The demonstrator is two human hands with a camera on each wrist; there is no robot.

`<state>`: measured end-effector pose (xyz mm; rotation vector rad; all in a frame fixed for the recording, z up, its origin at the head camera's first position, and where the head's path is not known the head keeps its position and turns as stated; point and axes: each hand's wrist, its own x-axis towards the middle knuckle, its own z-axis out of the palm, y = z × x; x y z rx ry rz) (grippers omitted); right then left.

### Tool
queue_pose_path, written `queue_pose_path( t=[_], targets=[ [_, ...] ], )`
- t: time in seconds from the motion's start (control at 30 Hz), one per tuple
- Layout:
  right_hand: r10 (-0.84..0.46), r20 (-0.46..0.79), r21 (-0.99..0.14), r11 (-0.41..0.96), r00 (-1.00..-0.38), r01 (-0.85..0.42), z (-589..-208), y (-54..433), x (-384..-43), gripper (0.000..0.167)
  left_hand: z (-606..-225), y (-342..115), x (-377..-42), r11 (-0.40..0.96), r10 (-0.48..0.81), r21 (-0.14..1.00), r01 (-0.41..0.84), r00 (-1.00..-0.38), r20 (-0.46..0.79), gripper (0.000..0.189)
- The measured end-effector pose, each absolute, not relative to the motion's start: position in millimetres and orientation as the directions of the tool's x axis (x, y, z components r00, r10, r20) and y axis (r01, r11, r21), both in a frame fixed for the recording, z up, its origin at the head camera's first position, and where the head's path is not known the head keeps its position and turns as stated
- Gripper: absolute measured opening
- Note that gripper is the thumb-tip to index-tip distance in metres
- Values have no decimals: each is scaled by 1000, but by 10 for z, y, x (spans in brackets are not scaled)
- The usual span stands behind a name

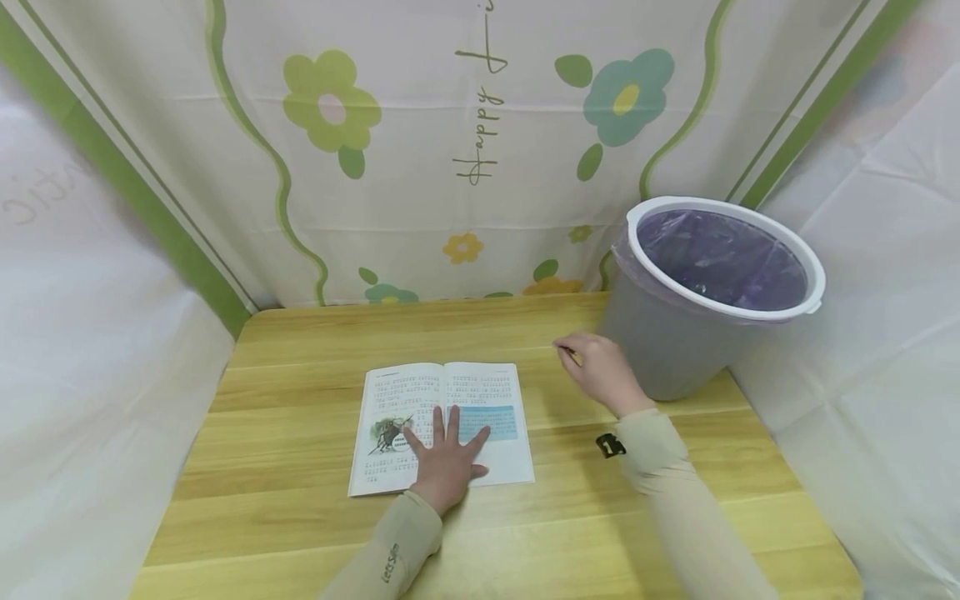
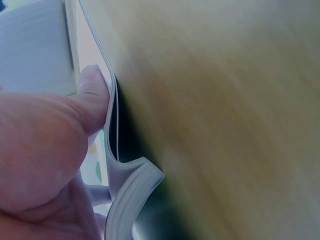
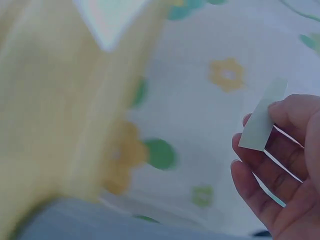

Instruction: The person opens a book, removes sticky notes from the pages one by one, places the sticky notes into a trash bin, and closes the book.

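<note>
An open book [image 1: 483, 467] lies on the table, with printed text, an insect picture on its left page and a blue text box on its right. My left hand [image 1: 446, 467] rests across the inner part of its pages with fingers spread. The left wrist view shows the thumb [image 2: 92, 95] pressing near the curved page edges. Off the book's right side, my right hand [image 1: 603, 371] is raised. Between its thumb and fingers it pinches a small pale strip of paper [image 3: 262, 120], its lower end sticking out past the fingertips.
A grey waste bin [image 1: 660, 333] with a white rim and a purple liner stands at the table's back right, close to my right hand. A flower-printed cloth [image 1: 420, 192] hangs behind the wooden table [image 1: 285, 400]. A black tag [image 1: 610, 445] shows beside the right cuff.
</note>
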<state>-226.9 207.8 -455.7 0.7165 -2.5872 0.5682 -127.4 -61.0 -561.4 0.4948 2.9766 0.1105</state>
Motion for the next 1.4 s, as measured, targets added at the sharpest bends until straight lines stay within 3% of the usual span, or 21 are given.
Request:
queue_pose_path(
  t=[0.27, 0.47, 0.63, 0.77, 1.1, 1.4],
  targets=[
    [-369, 745, -102, 761, -556, -641, -3832, 2374, -2084, 18, -5628, -612, -1266, 944, 326, 82, 319, -939, -105, 61],
    [-261, 805, -117, 811, -533, -573, -3388, 2707, -2044, 18, -5636, -617, -1276, 946, 321, 88, 312, -939, -122, 62],
    [-207, 799, -112, 871, -564, -478, -3199, 2986, -2094, 18, -5649, -620, -1279, 946, 322, 85, 314, -938, -127, 61],
    [-212, 752, -87, 907, -624, -413, -3115, 3204, -2175, 19, -5648, -621, -1277, 946, 323, 83, 315, -937, -133, 61],
    [-174, 499, -112, 959, -849, -262, -3092, 3524, -2405, 23, -5661, -626, -1280, 945, 326, 76, 318, -937, -129, 61],
    [-152, 413, -131, 966, -898, -223, -3100, 3570, -2463, 27, -5658, -617, -1277, 943, 329, 84, 321, -936, -121, 62]
  ],
)
